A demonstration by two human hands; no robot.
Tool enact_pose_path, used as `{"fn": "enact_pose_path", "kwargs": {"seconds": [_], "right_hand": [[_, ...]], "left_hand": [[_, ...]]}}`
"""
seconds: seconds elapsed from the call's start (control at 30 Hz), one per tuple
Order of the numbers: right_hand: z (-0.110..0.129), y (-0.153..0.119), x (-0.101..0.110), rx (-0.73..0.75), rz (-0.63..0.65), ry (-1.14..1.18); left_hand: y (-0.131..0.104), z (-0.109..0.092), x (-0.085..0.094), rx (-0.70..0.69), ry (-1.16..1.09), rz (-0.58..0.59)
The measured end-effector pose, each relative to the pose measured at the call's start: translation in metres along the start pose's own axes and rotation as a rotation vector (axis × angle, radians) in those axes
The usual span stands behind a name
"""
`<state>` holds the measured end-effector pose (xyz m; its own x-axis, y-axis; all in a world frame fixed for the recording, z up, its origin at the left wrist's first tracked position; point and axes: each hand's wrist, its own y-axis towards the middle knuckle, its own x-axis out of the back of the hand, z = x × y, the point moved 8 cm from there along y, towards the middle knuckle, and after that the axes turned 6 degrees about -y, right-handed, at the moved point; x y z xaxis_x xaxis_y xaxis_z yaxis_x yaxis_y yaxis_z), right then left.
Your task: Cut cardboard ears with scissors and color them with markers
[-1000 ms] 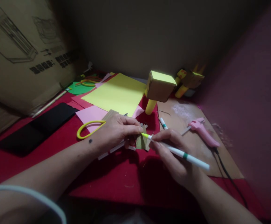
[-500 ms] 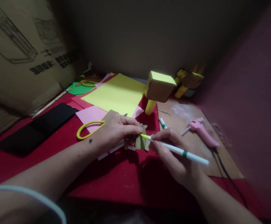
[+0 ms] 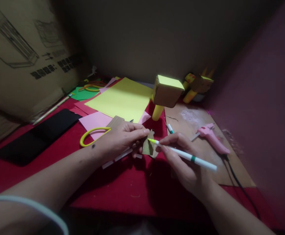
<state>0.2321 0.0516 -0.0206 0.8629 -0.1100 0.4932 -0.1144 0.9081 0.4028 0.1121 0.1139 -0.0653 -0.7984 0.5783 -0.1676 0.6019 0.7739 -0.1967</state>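
Note:
Between thumb and fingers, my left hand pinches a small piece of cardboard, its near face tinted greenish yellow. My right hand holds a white felt-tip marker with a green band, like a pen. The marker's bright yellow tip rests at or very close to the cardboard face; exact contact cannot be made out. Under my left hand lie white marker-like sticks, partly hidden. The yellow handle of a pair of scissors shows beside my left wrist.
Yellow paper and pink paper lie behind my hands. A cardboard box figure stands beyond them. On the right, a pink glue gun rests on a cardboard sheet, its cord trailing forward. A black phone lies left.
The cardboard piece has turned slightly in my left hand, and the marker has shifted a little left and up with my right hand. Both grips stay the same.

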Motion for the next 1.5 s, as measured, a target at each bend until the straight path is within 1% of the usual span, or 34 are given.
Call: {"fn": "enact_pose_path", "kwargs": {"seconds": [0.07, 0.17, 0.27, 0.47, 0.6, 0.7, 1.27, 1.33, 1.4, 1.5], "right_hand": [[-0.002, 0.000, 0.001, -0.015, -0.001, 0.004], [-0.004, 0.000, 0.002, -0.038, 0.004, -0.010], [-0.004, 0.001, 0.003, -0.040, 0.000, -0.008], [-0.005, 0.000, 0.003, -0.050, 0.004, -0.012], [-0.006, 0.000, 0.002, -0.046, 0.001, -0.002], [-0.006, 0.001, 0.003, -0.054, -0.003, -0.003], [-0.004, -0.001, 0.006, -0.014, -0.047, -0.046], [0.000, -0.001, 0.007, 0.026, -0.075, -0.017], [0.006, -0.002, 0.009, 0.082, -0.139, 0.022], [0.005, -0.001, 0.010, 0.095, -0.212, 0.040]], "left_hand": [[0.001, 0.002, 0.001, -0.006, -0.007, 0.015], [0.001, 0.006, 0.001, 0.029, 0.018, 0.048], [0.002, 0.005, 0.001, 0.034, 0.044, 0.067], [0.001, 0.008, 0.004, 0.063, 0.002, 0.024], [-0.001, 0.008, 0.003, 0.082, 0.023, -0.002], [-0.002, 0.005, 0.002, 0.071, 0.043, -0.012], [-0.001, 0.004, 0.002, 0.055, 0.084, -0.005], [-0.001, 0.004, 0.003, 0.059, 0.086, -0.018], [-0.001, 0.005, 0.004, 0.063, 0.085, -0.025], [-0.001, 0.005, 0.004, 0.048, 0.060, -0.020]]}}
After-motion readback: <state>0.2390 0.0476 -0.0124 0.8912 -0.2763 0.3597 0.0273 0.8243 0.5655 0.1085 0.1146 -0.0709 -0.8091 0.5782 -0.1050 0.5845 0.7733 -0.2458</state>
